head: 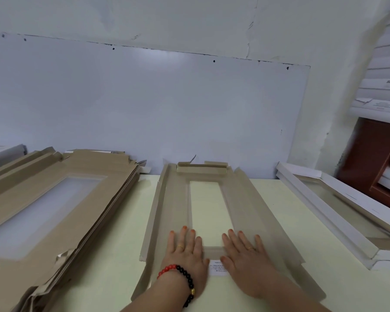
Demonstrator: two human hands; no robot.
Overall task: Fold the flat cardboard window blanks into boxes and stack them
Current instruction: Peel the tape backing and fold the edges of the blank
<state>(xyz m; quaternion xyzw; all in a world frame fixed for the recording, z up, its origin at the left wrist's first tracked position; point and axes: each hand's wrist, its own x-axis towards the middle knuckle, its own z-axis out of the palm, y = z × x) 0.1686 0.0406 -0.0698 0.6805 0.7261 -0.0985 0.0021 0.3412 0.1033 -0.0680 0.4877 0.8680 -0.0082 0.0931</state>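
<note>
A flat brown cardboard window blank (pixel 243 199) lies lengthwise on the pale table (pixel 122 221), its clear window (pixel 208 206) in the middle. Its left side flap stands raised and its far end flap is folded up. My left hand (pixel 186 251), with a red and black bead bracelet, presses flat on the near left part of the blank. My right hand (pixel 245 253) presses flat on the near right part, beside a small white printed label (pixel 217 267). All fingers are straight.
A thick pile of flat brown blanks (pixel 54 199) lies on the left of the table. Folded white window boxes (pixel 338 210) are stacked at the right edge. More white boxes (pixel 383 82) sit on a shelf at the upper right. A white wall panel stands behind.
</note>
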